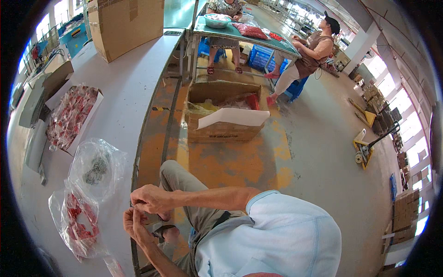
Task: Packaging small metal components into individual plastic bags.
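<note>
Both my hands meet at the edge of the white table. My right hand (153,198), reaching in from the upper arm, has its fingers curled and pinched together. Just below it my left hand (135,225) is closed too, its fingertips touching or nearly touching the right ones. Whatever they pinch is too small and hidden to make out. Nearest to them on the table lies a clear plastic bag (69,221) with red pieces in it. Beside that is another clear bag (97,168) holding small dark greenish or grey pieces.
On the white table (122,92) stand an open box (74,117) of red wrapped pieces and a large carton (127,27). An open carton (226,134) sits on the floor. Two people are at a green table (235,32) beyond. A pallet jack (364,147) stands right.
</note>
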### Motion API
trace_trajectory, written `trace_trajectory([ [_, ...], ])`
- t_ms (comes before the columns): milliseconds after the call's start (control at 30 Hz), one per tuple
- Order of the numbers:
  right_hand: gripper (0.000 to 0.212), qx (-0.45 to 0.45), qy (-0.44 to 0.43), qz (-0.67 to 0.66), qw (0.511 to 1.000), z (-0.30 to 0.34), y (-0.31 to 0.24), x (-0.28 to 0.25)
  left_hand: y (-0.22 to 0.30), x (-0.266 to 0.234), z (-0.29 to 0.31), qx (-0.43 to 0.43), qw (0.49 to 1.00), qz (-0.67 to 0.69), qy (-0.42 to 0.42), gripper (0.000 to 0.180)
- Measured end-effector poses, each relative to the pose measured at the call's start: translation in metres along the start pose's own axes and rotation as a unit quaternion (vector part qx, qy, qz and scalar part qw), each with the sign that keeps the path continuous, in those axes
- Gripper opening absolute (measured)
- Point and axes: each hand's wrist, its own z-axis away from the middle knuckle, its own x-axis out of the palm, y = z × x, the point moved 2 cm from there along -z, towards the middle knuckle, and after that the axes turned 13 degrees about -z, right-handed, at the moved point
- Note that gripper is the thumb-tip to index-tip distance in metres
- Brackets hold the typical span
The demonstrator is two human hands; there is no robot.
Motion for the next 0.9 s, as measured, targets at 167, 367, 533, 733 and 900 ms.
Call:
trace_trajectory([
  [167, 0.014, 0.045, -0.018, -0.02, 0.999, -0.001, -0.001, -0.006, 0.015, 0.011, 0.005, 0.11, 0.97, -0.207, 0.058, 0.01],
  [367, 0.013, -0.006, 0.004, 0.008, 1.0, 0.003, 0.002, -0.005, 0.018, 0.015, 0.006, 0.128, 0.958, -0.249, 0.06, 0.007],
  [533, 0.017, 0.056, 0.036, -0.003, 0.998, 0.009, -0.002, -0.006, 0.011, 0.019, 0.008, 0.111, 0.963, -0.228, 0.088, 0.007],
  [733, 0.014, 0.099, -0.02, -0.029, 0.995, 0.01, 0.005, 0.006, 0.01, 0.006, 0.018, 0.065, 0.974, -0.199, 0.091, 0.005],
  [900, 0.019, 0.024, -0.025, 0.033, 0.999, 0.011, 0.002, 0.007, 0.047, 0.024, 0.026, -0.02, 0.984, -0.146, 0.102, 0.018],
])
